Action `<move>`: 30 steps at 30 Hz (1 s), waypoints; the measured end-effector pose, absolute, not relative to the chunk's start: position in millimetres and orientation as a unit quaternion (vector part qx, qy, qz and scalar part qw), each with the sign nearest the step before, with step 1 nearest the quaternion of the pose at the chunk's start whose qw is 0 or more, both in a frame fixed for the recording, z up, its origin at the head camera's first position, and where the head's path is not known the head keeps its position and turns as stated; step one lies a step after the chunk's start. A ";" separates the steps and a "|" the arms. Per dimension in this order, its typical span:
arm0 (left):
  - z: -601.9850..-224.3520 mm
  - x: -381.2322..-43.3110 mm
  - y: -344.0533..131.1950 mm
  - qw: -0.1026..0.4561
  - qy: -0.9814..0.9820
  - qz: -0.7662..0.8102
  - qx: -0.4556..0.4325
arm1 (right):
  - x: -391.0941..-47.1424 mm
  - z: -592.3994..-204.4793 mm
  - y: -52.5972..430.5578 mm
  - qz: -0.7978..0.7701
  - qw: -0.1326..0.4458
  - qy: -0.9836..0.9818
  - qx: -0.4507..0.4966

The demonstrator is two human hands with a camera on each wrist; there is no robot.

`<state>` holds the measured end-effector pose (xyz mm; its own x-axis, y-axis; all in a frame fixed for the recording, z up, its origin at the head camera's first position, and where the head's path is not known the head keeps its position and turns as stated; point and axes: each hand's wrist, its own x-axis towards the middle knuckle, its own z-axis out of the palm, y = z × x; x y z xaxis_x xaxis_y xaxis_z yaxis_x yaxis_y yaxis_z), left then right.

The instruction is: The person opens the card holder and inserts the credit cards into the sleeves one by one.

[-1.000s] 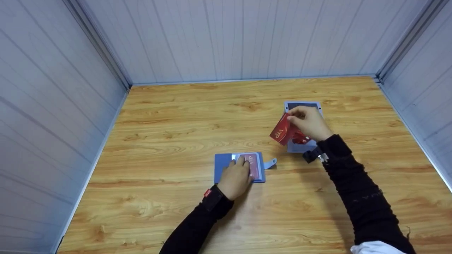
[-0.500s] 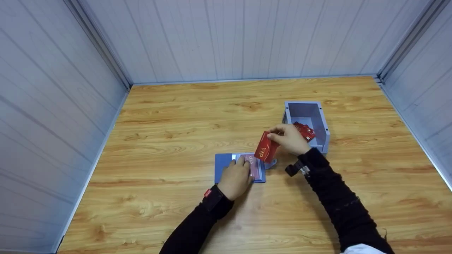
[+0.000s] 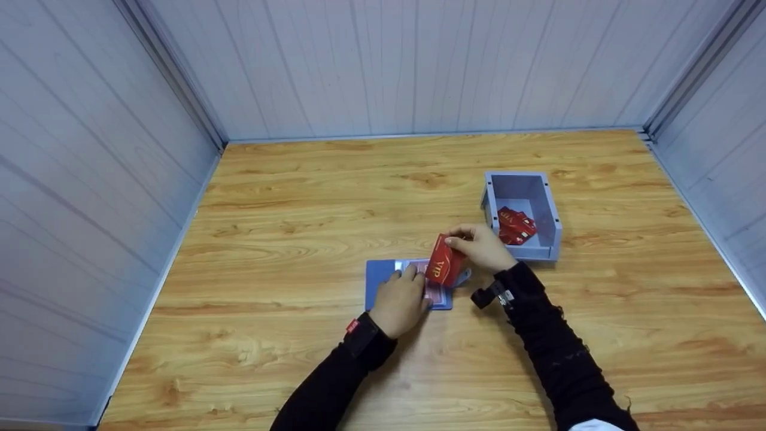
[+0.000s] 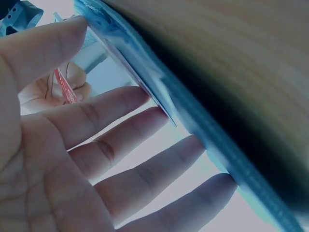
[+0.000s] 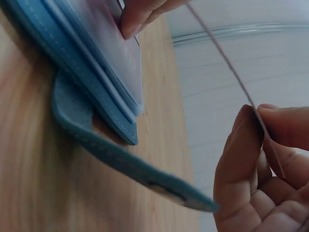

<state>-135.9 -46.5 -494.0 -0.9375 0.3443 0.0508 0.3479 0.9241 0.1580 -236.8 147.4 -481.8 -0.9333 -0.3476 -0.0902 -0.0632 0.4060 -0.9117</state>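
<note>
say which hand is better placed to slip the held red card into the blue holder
Probably the right hand: it already pinches the red card, while the left hand rests on the blue holder.

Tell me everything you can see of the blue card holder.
The blue card holder lies open on the wood-grain table. Its cover looks like leather, with pale stitching along the edge. Clear, plastic-looking sleeves sit on the right part, with a reddish card showing through. A strap with what looks like a snap sticks out unfastened at the right. The left hand rests its fingers on the holder.
</note>
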 end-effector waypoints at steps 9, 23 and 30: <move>-491.4 -135.3 -48.7 0.011 -0.980 -0.097 -0.170 | -235.4 -489.0 148.1 -0.546 0.157 0.814 -0.118; -491.9 -136.2 -49.7 0.018 -0.976 -0.128 -0.174 | -229.9 -489.5 149.4 -0.516 0.163 0.831 -0.130; -493.0 -135.9 -42.5 0.043 -0.980 -0.086 -0.175 | -232.5 -490.5 155.2 -0.515 0.174 0.829 -0.133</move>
<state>-135.9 -42.5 -493.0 -0.9349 0.3359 0.1144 0.3507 0.9238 0.1535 -232.5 155.2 -490.5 -0.9040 -0.4000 -0.1509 -0.0416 0.4336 -0.9001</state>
